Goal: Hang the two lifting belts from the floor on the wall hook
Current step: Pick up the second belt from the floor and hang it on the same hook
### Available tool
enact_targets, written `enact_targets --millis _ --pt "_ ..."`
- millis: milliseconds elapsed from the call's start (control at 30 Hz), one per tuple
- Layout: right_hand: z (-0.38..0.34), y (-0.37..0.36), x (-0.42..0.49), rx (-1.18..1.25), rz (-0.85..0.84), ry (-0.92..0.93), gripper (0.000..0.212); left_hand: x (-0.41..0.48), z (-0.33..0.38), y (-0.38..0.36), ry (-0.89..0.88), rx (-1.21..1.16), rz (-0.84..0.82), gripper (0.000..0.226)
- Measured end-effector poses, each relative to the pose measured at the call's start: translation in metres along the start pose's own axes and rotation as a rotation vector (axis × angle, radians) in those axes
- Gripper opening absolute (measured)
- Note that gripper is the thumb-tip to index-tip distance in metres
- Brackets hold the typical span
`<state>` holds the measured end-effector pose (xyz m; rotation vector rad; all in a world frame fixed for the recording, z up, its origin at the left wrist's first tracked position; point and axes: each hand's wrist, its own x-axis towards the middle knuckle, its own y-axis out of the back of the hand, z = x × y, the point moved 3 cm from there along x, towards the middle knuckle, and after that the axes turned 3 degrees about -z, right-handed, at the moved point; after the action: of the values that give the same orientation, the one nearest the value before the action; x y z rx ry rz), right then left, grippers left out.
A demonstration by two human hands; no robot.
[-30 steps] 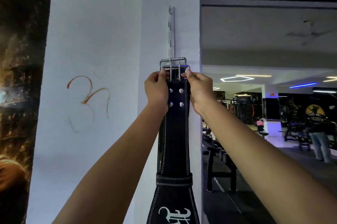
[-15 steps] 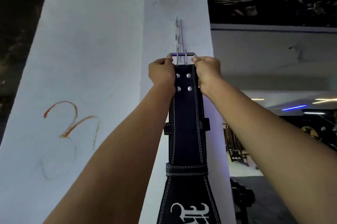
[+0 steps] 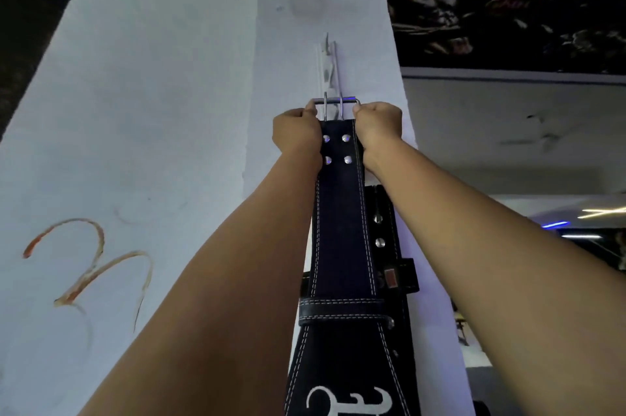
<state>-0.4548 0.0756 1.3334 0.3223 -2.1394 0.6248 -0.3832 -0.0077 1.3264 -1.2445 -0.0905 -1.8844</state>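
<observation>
A black lifting belt point(image 3: 342, 219) with white stitching hangs down in front of a white pillar. Its steel two-prong buckle point(image 3: 335, 107) is at the top, just under the lower end of the white wall hook rail point(image 3: 328, 66). My left hand point(image 3: 295, 134) grips the buckle's left end and my right hand point(image 3: 376, 125) its right end. A second black belt point(image 3: 389, 246) with metal studs and a small red tag shows behind the first one, mostly hidden. Whether either belt rests on a hook cannot be seen.
The white pillar point(image 3: 169, 110) has an orange scribble point(image 3: 88, 266) at lower left. A dark mural point(image 3: 508, 8) fills the upper right wall. Gym lights point(image 3: 603, 212) glow in the room at far right.
Both hands have lifted the belt's buckle higher, up to the bottom of the hook rail. My view has tilted upward, and the second belt now shows behind the first.
</observation>
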Motion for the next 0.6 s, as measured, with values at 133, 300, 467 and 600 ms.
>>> enact_targets --millis 133,300,467,600 --pt "0.002 -0.006 0.015 -0.005 -0.040 -0.019 0.013 0.013 -0.002 -0.007 -0.026 0.006 0.024 0.022" --pt "0.007 -0.008 0.022 0.068 -0.051 -0.063 0.020 0.018 -0.005 -0.007 -0.021 0.019 0.018 0.026" --pt "0.005 -0.005 0.018 0.121 -0.017 -0.081 0.031 0.026 -0.002 -0.001 0.054 0.024 0.008 0.022" --pt "0.006 -0.005 0.015 0.134 -0.038 -0.075 0.029 0.029 0.000 0.001 0.067 0.065 0.003 0.020"
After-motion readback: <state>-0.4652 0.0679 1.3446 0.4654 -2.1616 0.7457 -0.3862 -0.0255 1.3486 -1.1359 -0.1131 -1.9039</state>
